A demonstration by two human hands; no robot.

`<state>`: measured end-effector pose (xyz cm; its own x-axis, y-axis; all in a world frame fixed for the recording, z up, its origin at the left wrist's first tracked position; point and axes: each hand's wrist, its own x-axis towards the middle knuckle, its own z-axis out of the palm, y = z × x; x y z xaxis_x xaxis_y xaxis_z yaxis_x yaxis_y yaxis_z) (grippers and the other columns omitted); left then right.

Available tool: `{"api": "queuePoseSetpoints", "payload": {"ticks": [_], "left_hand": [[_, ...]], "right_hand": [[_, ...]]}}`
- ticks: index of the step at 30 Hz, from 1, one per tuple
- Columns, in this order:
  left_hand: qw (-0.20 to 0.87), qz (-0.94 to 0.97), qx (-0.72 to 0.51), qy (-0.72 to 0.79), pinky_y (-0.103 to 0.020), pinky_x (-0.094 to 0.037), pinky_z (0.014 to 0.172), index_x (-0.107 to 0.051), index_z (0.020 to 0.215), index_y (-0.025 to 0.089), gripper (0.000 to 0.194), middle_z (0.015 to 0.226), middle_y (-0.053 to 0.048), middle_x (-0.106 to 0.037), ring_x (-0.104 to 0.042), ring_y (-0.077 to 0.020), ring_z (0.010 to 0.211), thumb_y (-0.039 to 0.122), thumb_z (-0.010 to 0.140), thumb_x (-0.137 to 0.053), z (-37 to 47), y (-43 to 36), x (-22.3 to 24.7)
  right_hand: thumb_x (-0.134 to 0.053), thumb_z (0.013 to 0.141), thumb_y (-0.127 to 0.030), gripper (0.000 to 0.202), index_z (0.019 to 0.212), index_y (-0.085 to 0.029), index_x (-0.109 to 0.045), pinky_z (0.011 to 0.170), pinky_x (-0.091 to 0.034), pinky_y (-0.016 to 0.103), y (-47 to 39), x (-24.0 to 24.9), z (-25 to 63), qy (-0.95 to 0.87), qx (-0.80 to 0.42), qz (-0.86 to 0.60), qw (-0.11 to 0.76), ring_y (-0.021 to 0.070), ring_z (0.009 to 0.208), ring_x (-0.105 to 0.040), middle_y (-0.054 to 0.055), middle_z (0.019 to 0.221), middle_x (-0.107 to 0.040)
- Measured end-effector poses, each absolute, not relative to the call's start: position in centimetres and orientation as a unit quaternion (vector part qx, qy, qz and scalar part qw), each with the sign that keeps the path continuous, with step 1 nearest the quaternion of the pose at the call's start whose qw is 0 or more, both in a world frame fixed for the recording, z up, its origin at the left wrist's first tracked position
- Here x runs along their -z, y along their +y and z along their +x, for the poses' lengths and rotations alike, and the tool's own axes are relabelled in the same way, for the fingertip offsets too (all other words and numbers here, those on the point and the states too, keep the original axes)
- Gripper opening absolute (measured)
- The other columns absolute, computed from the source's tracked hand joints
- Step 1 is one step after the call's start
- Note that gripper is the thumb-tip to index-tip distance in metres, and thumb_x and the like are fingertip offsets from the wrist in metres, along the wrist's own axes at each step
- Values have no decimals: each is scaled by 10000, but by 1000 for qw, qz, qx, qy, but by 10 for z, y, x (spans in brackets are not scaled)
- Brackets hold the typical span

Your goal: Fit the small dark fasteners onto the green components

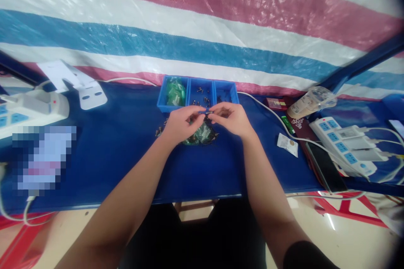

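Note:
My left hand [184, 124] and my right hand [232, 118] meet over the middle of the blue table, fingertips almost together. Pinched between them is a small dark part with a metallic glint [206, 113], too small to name. Beneath the hands lies a clear greenish plastic bag [202, 134] with small dark pieces in and around it. Just beyond stands a blue bin with three compartments [188, 92]. In its left compartment sits a green plastic bag [175, 92]; the middle one holds small metal pieces [202, 90], and the right one small dark pieces [224, 96].
On the right are a drink cup [311, 101], a white packet [288, 144], a green lighter-like item [287, 125], a phone [326, 168] and a power strip [344, 147] with cables. On the left are another power strip [47, 107], a white stand [91, 94] and a blurred-out phone [47, 157].

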<state>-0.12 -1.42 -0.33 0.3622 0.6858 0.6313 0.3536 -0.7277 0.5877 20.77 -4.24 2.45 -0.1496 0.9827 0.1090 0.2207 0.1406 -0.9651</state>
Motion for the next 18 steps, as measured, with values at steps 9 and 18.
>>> {"api": "queuePoseSetpoints", "payload": {"ticks": [9, 18], "left_hand": [[170, 805, -450, 349, -203, -486, 613, -751, 988, 187, 153, 779, -7, -735, -633, -95, 637, 280, 931, -645, -1, -12, 6], [184, 797, -421, 392, -219, -453, 605, -721, 1018, 200, 207, 723, 22, -685, -575, -90, 572, 359, 962, -601, -3, -13, 6]], "right_hand": [[-831, 760, -404, 338, 992, -172, -748, 690, -615, 310, -40, -15, 203, -621, -422, -468, 466, 166, 694, -732, 36, 783, -753], [-822, 770, -356, 315, 1048, -215, -780, 728, -643, 329, -38, -9, 198, -625, -396, -453, 497, 173, 761, -753, 46, 919, -789]]}}
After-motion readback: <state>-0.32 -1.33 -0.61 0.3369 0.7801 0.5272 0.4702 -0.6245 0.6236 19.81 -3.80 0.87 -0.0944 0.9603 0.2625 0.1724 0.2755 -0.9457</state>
